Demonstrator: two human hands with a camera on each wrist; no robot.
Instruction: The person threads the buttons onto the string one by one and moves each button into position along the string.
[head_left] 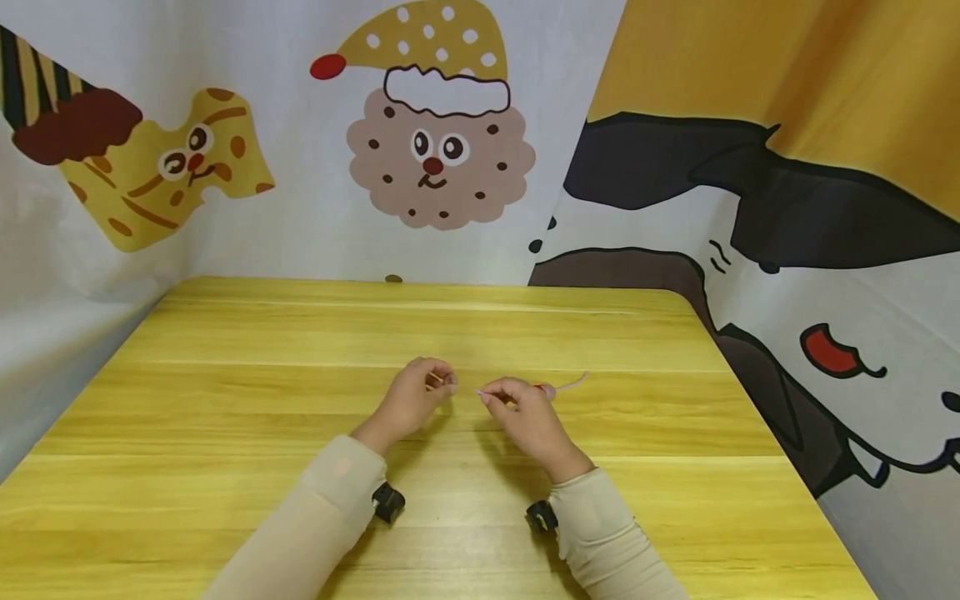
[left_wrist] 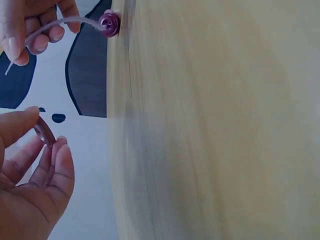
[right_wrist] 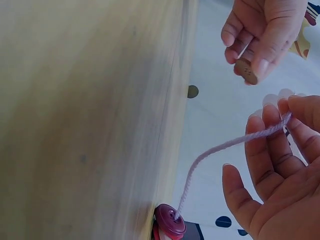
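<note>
My left hand (head_left: 408, 400) pinches a brown button (right_wrist: 246, 71) between thumb and fingertips; small holes show in its face in the right wrist view. Opposite it, my right hand (head_left: 531, 418) pinches a lilac cord (right_wrist: 212, 150) close to its end. The cord runs in a curve down to a dark red button (left_wrist: 110, 23) and passes through it. Under that button in the right wrist view, part of a brighter red piece shows. A short gap separates the two hands, with the cord's tip pointing toward the left hand.
A wooden table (head_left: 442, 533) with rounded far corners lies under both hands. The cord's other tail (head_left: 573, 383) extends to the right beyond the right hand. Behind the table hangs a curtain (head_left: 292, 242) printed with cartoon figures. Each wrist wears a small black device.
</note>
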